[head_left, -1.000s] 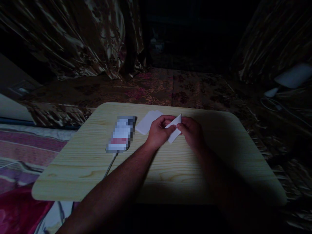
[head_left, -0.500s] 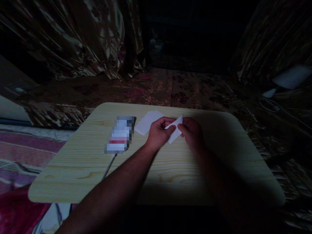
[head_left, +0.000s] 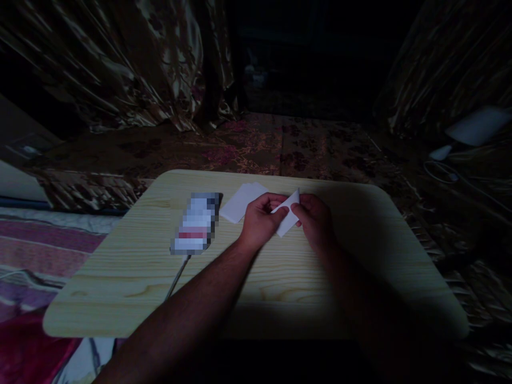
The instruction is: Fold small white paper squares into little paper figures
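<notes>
A small piece of folded white paper (head_left: 287, 222) is held up above the table, its pointed corner toward the upper right. My left hand (head_left: 262, 216) pinches its left side, thumb on the near face and fingers behind. On the right side, my right hand (head_left: 316, 217) grips the same paper with thumb in front; most of its fingers are hidden behind the sheet. Just beyond my left hand lies a stack of white paper sheets (head_left: 239, 204), partly covered by that hand.
A phone (head_left: 196, 221) with a blurred screen lies left on the wooden table (head_left: 132, 256), a cable (head_left: 178, 277) running from its near end. Patterned curtains (head_left: 180, 64) hang behind. A white lamp (head_left: 478, 127) stands at the right. Striped bedding (head_left: 48, 245) borders the left.
Almost nothing differs. Both hands keep their hold on the folded paper, and the view has shifted very slightly.
</notes>
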Demonstrator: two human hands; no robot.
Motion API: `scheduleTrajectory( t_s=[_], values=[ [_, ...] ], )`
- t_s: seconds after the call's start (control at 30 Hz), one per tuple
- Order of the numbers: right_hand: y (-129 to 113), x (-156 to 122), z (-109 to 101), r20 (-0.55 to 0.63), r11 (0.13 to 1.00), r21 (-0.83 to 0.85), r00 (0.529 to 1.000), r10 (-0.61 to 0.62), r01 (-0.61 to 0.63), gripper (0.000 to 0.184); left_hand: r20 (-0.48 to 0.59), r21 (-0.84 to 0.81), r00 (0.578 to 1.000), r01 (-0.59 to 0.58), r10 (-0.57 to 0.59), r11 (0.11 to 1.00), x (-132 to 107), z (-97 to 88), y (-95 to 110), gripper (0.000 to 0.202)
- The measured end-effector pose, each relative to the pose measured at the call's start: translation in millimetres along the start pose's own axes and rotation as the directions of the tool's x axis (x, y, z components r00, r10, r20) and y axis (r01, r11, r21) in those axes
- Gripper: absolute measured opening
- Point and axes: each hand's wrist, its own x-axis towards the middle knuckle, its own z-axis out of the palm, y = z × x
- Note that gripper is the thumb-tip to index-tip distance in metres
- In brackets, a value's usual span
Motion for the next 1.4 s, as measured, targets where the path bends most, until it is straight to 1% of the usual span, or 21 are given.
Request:
scheduleTrajectory(
  t_s=[0.2,0.37,0.47,0.6,0.73,0.9,1.03,1.23,1.3,1.4],
  values=[
    [-5.8,-1.3,-3.9,0.084,1.000,-0.007,0.996,0.023,-0.023,0.026,-0.034,-0.026,0.999,0.008,-0.009,1.000,0.7,-1.4,3.7,0.025],
    [-13.1,-1.4,-9.4,0.247,1.000,0.011,0.969,0.005,-0.008,0.025,-0.092,-0.060,0.996,0.007,-0.013,0.998,3.8,-4.7,5.3,0.025],
    [-10.7,-1.3,-8.7,0.303,1.000,0.021,0.953,-0.002,-0.005,0.028,-0.114,-0.058,0.993,0.013,-0.020,0.998,5.2,-5.8,5.5,0.024],
    [-3.1,-0.8,-5.8,0.301,0.998,0.065,0.953,-0.024,0.005,0.029,-0.126,-0.014,0.992,-0.006,0.004,1.000,4.7,-5.1,6.1,0.024],
    [0.6,-0.6,-4.5,0.289,0.998,0.059,0.957,-0.035,0.019,0.028,-0.121,-0.016,0.992,-0.042,0.040,0.999,4.0,-4.3,5.3,0.024],
    [0.2,-2.0,-3.0,0.276,0.998,0.062,0.961,-0.012,-0.005,0.031,-0.125,-0.002,0.992,-0.034,0.033,0.999,4.3,-4.7,5.0,0.024],
    [1.6,-2.7,-1.7,0.272,0.997,0.076,0.962,-0.030,0.009,0.031,-0.136,0.015,0.991,-0.017,0.019,1.000,4.4,-4.5,5.0,0.025],
    [0.5,-3.5,-0.9,0.267,0.998,0.066,0.963,-0.024,0.006,0.033,-0.141,0.044,0.989,-0.035,0.041,0.998,4.3,-4.7,2.3,0.024],
    [-2.5,-3.8,-1.4,0.249,0.999,0.045,0.968,-0.014,0.003,0.031,-0.125,0.045,0.991,-0.037,0.042,0.998,3.9,-4.7,1.1,0.023],
    [-7.3,-3.3,-2.4,0.180,1.000,-0.011,0.984,-0.004,0.007,0.026,-0.089,0.052,0.995,-0.037,0.042,0.998,2.4,-4.0,-0.1,0.022]
  ],
)
